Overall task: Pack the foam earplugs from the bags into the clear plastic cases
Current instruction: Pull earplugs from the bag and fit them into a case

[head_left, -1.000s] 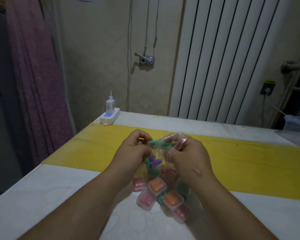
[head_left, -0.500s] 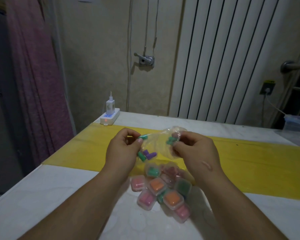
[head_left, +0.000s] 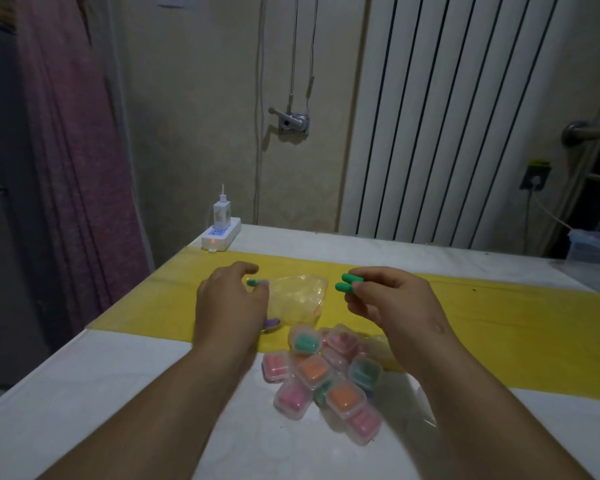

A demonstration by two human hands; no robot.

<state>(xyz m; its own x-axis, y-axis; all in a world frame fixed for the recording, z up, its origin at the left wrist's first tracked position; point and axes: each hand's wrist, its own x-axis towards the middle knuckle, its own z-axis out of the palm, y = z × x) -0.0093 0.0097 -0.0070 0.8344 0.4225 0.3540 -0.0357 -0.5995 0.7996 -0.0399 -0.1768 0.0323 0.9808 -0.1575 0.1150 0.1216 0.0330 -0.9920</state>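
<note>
The bag (head_left: pixel 300 299) is laid on the runner (head_left: pixel 499 306) between the left hand (head_left: pixel 229 306) and right hand (head_left: pixel 394 306); the cases (head_left: pixel 314 370) are heaped before it; the power strip (head_left: pixel 221 233) is set behind.

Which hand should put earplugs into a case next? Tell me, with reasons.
Right. The right hand pinches two green earplugs close to the cases; the left hand holds only the bag.

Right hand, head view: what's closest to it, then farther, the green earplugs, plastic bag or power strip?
1. green earplugs, pinched in the right hand.
2. plastic bag, just left of it.
3. power strip, table's far left corner.
</note>
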